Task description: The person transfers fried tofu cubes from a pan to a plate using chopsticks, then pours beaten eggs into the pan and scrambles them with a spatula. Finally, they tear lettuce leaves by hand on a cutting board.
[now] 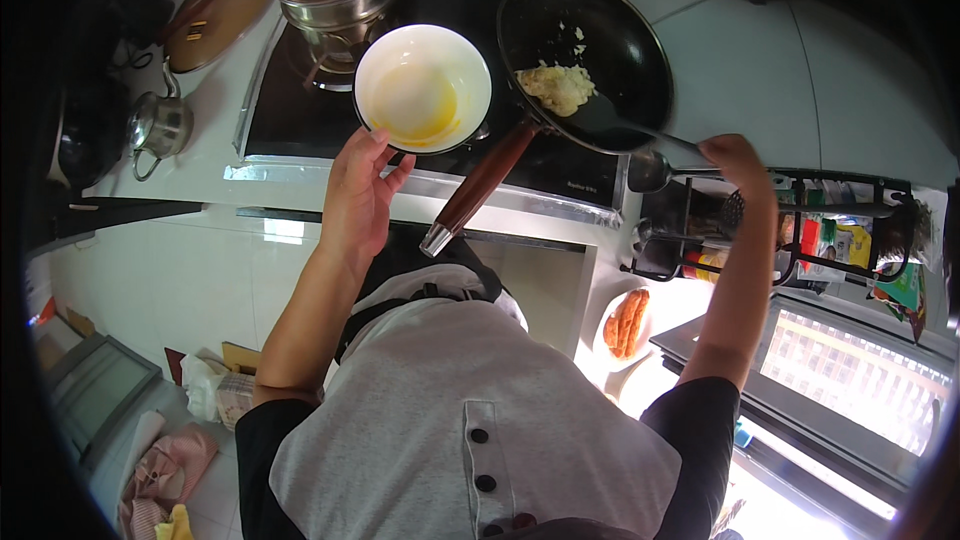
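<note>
My left hand (pixel 367 180) grips the near rim of a white bowl (pixel 405 75) with yellow liquid residue inside, held over the black cooktop (pixel 289 116). To its right, a dark wok (pixel 626 37) with a brown handle (pixel 480 184) rests on the cooktop. A pale, chopped, lumpy food (pixel 559 88) lies at the wok's near left side. My right hand (pixel 731 157) is closed on the handle of a spatula (pixel 660 135), whose dark blade lies in the wok beside the food.
A steel steamer pot (pixel 337 7) with a glass lid stands at the back left. A small steel pot (pixel 161 120) and a large lid (pixel 217 15) lie further left. At right is a black rack (pixel 795 232) with utensils and packets; below it, a plate (pixel 602 330) of browned food.
</note>
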### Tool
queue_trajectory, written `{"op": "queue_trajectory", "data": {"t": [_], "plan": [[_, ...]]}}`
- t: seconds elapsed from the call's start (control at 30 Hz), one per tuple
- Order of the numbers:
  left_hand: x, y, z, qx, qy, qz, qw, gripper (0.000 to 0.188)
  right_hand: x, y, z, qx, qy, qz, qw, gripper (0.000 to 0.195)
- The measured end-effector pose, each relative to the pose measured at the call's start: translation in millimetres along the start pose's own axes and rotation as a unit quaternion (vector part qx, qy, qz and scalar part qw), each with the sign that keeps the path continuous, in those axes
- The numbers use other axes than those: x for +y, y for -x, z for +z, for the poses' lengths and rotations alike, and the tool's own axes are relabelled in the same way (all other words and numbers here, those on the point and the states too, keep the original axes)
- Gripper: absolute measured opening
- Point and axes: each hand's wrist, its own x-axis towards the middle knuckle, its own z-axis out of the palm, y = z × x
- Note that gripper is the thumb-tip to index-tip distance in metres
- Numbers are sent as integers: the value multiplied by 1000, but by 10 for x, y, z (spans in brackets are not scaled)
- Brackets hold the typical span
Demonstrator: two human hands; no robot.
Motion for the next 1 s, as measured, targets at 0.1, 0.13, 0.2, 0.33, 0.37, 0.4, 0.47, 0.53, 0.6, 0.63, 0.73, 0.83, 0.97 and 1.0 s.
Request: {"op": "queue_trajectory", "data": {"t": [0.1,0.13,0.2,0.33,0.37,0.4,0.47,0.53,0.6,0.63,0.73,0.83,0.97,1.0], "plan": [[16,-20,25,0,5,-1,1000,33,-152,-318,510,34,-7,4,999,39],[23,-27,22,3,7,-2,1000,32,-313,-384,650,61,-40,-2,997,40],[58,-58,36,6,9,-4,1000,30,-543,-517,874,116,-110,-8,987,39],[138,-84,151,2,9,-11,1000,28,-552,-741,1034,171,-220,-40,959,34],[159,-101,185,0,8,-15,1000,28,-517,-770,1025,172,-239,-54,954,34],[172,-131,191,-7,5,-15,1000,29,-578,-749,1019,163,-275,-31,947,33],[194,-205,194,-15,9,-23,1000,29,-754,-618,996,142,-342,15,929,32],[259,-281,293,-24,7,-37,999,30,-669,-560,976,134,-356,22,924,32],[283,-394,345,-38,3,-36,999,30,-632,-469,962,124,-395,28,910,30],[287,-457,365,-45,1,-36,998,30,-640,-395,953,118,-425,31,897,29],[261,-659,473,-49,-13,-29,998,29,-570,-251,939,105,-472,42,874,27],[250,-779,642,-42,-22,-30,998,30,-588,-60,897,116,-483,56,866,27],[153,-1048,740,-38,-50,-46,997,33,-523,176,796,116,-513,42,849,29],[134,-1066,783,-41,-61,-49,996,33,-491,231,758,128,-507,44,851,30]]}}
